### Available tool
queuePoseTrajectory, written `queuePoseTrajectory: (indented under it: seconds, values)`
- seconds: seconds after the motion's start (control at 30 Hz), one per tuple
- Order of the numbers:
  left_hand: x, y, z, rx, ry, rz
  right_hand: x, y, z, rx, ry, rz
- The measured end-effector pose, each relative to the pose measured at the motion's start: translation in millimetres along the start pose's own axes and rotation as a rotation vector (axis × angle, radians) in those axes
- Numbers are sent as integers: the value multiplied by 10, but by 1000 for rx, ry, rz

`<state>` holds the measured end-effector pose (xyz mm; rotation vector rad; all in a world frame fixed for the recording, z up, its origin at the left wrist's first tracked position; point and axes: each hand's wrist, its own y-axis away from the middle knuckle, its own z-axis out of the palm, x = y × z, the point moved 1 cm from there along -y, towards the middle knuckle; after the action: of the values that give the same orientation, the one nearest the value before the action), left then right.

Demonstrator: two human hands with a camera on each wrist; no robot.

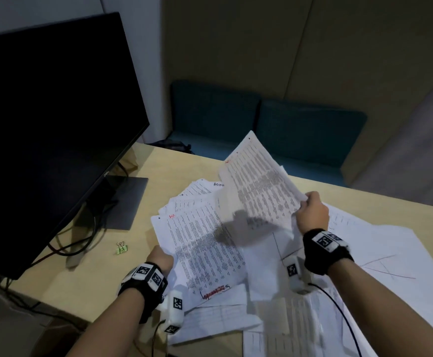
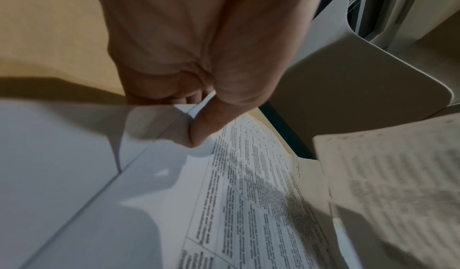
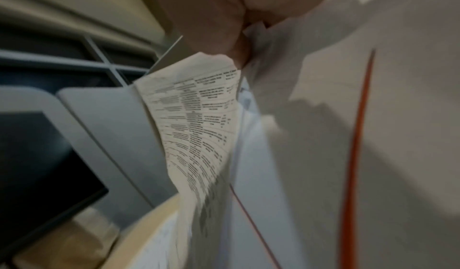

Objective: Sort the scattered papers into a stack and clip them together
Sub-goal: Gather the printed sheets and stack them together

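Several printed papers point(image 1: 313, 292) lie scattered over the wooden table point(image 1: 86, 282). My right hand point(image 1: 310, 212) pinches the edge of a few printed sheets point(image 1: 259, 186) and holds them lifted and tilted above the pile; the right wrist view shows those sheets point(image 3: 196, 119) hanging from the fingers. My left hand point(image 1: 162, 258) pinches the left edge of a printed page with red scribble point(image 1: 205, 248); its thumb point(image 2: 211, 119) lies on top of the page point(image 2: 248, 204). A green binder clip point(image 1: 121, 248) sits on the table left of the papers, apart from both hands.
A black monitor point(image 1: 50, 130) on a grey stand point(image 1: 122, 202) fills the left side, with cables point(image 1: 65, 249) trailing over the table near the clip. Teal seat cushions point(image 1: 287, 124) stand behind the table's far edge. Large sheets with red pen lines point(image 1: 390, 266) lie at right.
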<state>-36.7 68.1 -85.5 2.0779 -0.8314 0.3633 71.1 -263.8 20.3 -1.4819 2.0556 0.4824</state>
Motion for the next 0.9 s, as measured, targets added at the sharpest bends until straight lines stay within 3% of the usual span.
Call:
queuePoseTrajectory:
  seconds: [0.17, 0.3, 0.43, 0.57, 0.63, 0.8, 0.9]
  values:
    - [37, 39, -4, -32, -38, -3, -94, -139, -300, 202, -184, 27]
    - [48, 41, 48, -100, 16, 45, -125, -204, -372, 200, -264, 52]
    - [134, 147, 64, -128, 343, -22, 15, -21, -48, -50, -198, 94]
    - [255, 426, 25, -212, 658, -147, 183, 387, 357, -404, -82, 87]
    - [278, 510, 22, -252, 738, -176, 264, 555, 554, -482, 1, 56]
    - [223, 439, 62, -267, 779, -182, 337, 765, 877, -672, 109, 92]
    - [115, 328, 112, -216, 543, -127, 310, 816, 930, -785, 122, 76]
